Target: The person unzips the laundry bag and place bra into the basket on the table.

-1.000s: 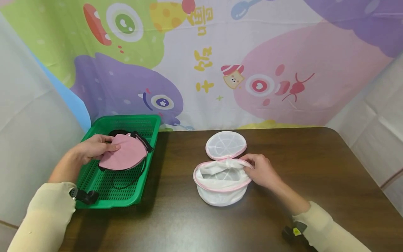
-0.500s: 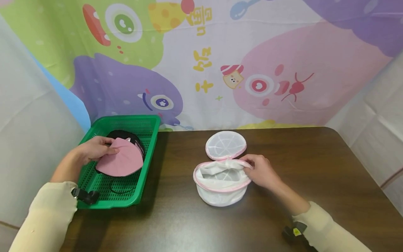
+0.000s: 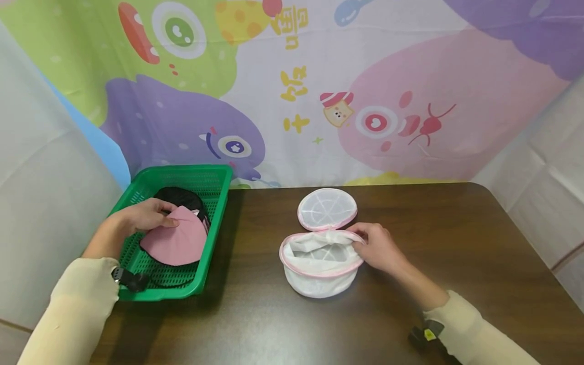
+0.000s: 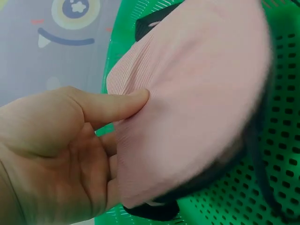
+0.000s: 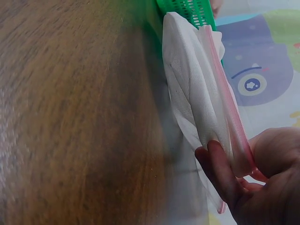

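Note:
A bra (image 3: 178, 241) with a pink cup and black edging is over the green basket (image 3: 218, 223). My left hand (image 3: 148, 218) pinches the cup's edge; in the left wrist view the thumb (image 4: 126, 104) lies on the ribbed pink fabric, the other fingers behind it. Black fabric (image 3: 180, 196) sits behind the cup, and a thin dark strap (image 4: 262, 173) hangs down. On the table stands a white mesh laundry bag (image 3: 321, 283) with a pink zipper rim, unzipped. My right hand (image 3: 380, 248) grips the right side of its rim, fingers (image 5: 220, 161) on the outside.
The bag's round lid (image 3: 327, 209) lies folded back behind it. A brown wooden table (image 3: 274, 324) carries bag and basket. Behind it hangs a cartoon-printed curtain (image 3: 315, 162); pale fabric walls stand at both sides.
My left hand has brought the pink cup lower in the basket, towards me, and then slightly right. The right hand and the laundry bag stay where they were.

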Motion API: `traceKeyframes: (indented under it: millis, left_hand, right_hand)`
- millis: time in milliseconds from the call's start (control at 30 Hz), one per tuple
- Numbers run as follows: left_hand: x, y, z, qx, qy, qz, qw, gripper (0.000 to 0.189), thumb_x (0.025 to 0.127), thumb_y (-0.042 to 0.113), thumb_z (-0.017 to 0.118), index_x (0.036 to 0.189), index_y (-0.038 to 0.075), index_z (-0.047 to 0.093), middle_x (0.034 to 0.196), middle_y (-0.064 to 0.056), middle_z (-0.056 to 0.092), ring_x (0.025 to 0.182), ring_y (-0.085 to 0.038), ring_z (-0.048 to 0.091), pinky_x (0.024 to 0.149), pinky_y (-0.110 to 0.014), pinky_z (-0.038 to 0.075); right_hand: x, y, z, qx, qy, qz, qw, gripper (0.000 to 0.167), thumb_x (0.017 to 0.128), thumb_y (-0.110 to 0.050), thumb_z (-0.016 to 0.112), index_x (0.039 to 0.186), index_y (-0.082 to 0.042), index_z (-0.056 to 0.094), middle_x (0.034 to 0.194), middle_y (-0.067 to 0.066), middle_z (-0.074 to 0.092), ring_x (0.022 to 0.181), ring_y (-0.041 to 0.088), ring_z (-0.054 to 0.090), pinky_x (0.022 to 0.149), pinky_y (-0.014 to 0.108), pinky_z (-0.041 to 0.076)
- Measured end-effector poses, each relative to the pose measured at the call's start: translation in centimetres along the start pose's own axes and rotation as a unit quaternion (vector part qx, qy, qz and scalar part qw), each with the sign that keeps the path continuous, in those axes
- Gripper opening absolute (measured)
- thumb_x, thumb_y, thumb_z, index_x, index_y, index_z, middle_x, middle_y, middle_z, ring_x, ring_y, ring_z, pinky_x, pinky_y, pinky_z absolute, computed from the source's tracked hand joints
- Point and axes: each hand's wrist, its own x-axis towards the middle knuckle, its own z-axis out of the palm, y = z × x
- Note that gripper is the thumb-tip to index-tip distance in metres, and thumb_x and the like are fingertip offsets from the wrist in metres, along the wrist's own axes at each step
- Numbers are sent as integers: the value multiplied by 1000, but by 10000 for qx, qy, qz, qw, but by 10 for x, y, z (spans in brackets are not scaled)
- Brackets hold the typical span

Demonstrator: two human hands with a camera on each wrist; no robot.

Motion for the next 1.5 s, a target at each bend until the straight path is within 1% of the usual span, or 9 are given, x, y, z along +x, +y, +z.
traceKeyframes:
  millis: [133,267,500,667,767,967,1033,1200,1500]
  left_hand:
    - [5,1,0,-41,-187,75,9998,47,113,12,65,150,-16,57,131,-24,71,109,-19,68,90,-35,61]
    - [7,2,0,-103,-329,56,9994,45,112,11,66,148,-14,59,125,-18,74,104,-15,66,88,-33,60]
    - [11,2,2,48,-405,102,9991,44,112,11,66,148,-13,61,130,-21,73,105,-18,65,86,-33,58]
    - [15,-1,6,244,-404,193,9987,43,111,10,67,146,-14,62,137,-29,70,119,-29,67,96,-38,61]
    - [16,-1,8,305,-373,176,9987,44,111,10,67,147,-15,61,141,-32,67,125,-35,67,99,-41,62]
    - [17,3,9,482,-317,176,9982,45,110,10,69,147,-15,62,143,-34,66,126,-39,67,102,-45,62]
    - [18,4,9,568,-254,125,9980,46,110,12,69,148,-15,62,147,-36,64,131,-44,65,107,-51,61]
    - [20,5,11,483,148,-8,9987,45,111,13,68,148,-12,63,153,-40,58,142,-56,59,115,-63,57]
    - [22,7,11,548,626,33,9965,36,108,16,76,135,-7,75,141,-34,71,131,-50,69,108,-60,62]
  right_hand:
    - [-2,-7,-2,-13,13,-20,10000,24,93,4,68,112,1,82,99,14,79,81,21,60,67,25,48]
    - [-1,-8,-3,-71,-57,96,9999,23,94,4,70,113,2,82,101,16,79,82,22,62,67,26,49]
    - [21,73,20,-370,30,40,9993,25,93,-6,75,112,-20,85,99,-3,80,80,13,65,65,26,54]
    - [27,91,24,-339,14,-31,9994,27,93,-8,76,113,-23,85,99,-4,80,79,15,67,64,28,56]
    - [21,77,21,-271,85,-92,9996,26,91,-5,75,111,-19,85,95,-2,79,77,13,64,64,25,53]
    - [-1,-3,1,-214,-5,34,9998,23,93,5,71,113,2,82,99,14,79,81,19,61,67,24,47]
    - [-1,-2,0,-138,-28,-6,9999,22,94,4,71,113,1,82,99,13,80,80,19,61,67,24,47]
    - [4,23,6,24,35,-134,9999,23,93,2,71,113,-2,83,100,12,80,79,20,62,67,26,50]
    - [-4,-15,-5,-59,-67,164,9998,24,94,5,71,114,2,82,103,16,81,82,20,62,69,23,50]
